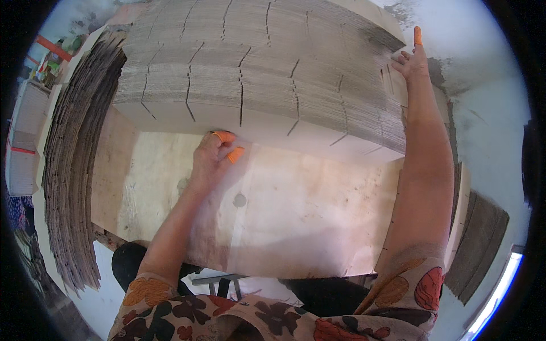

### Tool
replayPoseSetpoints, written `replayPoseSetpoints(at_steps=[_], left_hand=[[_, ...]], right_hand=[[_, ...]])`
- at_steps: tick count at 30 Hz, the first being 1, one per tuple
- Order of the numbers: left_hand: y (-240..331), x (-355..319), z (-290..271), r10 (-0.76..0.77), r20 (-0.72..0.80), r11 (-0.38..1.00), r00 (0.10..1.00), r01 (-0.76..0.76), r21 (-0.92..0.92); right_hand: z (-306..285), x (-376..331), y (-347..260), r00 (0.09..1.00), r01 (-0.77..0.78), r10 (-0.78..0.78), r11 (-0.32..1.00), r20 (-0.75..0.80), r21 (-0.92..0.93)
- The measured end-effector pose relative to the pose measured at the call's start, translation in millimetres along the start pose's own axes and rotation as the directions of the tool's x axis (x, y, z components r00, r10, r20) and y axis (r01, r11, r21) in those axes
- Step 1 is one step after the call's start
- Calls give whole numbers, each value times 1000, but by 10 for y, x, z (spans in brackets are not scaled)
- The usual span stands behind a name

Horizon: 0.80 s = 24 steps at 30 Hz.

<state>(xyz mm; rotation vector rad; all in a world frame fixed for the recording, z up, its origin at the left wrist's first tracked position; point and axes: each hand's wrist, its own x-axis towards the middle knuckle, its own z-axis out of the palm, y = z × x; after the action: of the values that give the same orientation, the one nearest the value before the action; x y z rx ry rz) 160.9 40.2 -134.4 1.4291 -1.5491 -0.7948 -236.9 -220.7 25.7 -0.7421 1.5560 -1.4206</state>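
A big stack of thin grey-brown sheets (261, 62) rises in front of me, crossed by several dark lines. Its front shows a smooth pale strip. My left hand (210, 156) is at the lower edge of that strip, left of the middle. Its fingers are curled in, and orange covers sit on the thumb and one finger. Whether a sheet's edge is between them cannot be made out. My right arm reaches far along the stack's right side. There my right hand (412, 63) has its fingers apart, one pointing away in an orange cover, beside the far right corner.
A pale wooden board (296, 210) with a dark round spot lies under my left forearm. Tall piles of rough-edged sheets (74, 159) stand on the left, and another pile (478, 244) at the right. A whitish wall (483, 113) borders the right side.
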Motion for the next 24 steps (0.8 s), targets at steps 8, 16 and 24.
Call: replayPoseSetpoints(at_steps=[8,16,24], left_hand=[[164,68,-2,-32,54,999,998,31,17],[113,47,38,-45,-2,999,999,45,-16],[-16,11,32,-38,-19,993,999,36,-113]], right_hand=[[-10,75,-79,999,5,-10,995,52,100],[23,-99,-502,974,221,-224,930,-26,293],[330,-187,-642,990,132,-137,974,12,183]])
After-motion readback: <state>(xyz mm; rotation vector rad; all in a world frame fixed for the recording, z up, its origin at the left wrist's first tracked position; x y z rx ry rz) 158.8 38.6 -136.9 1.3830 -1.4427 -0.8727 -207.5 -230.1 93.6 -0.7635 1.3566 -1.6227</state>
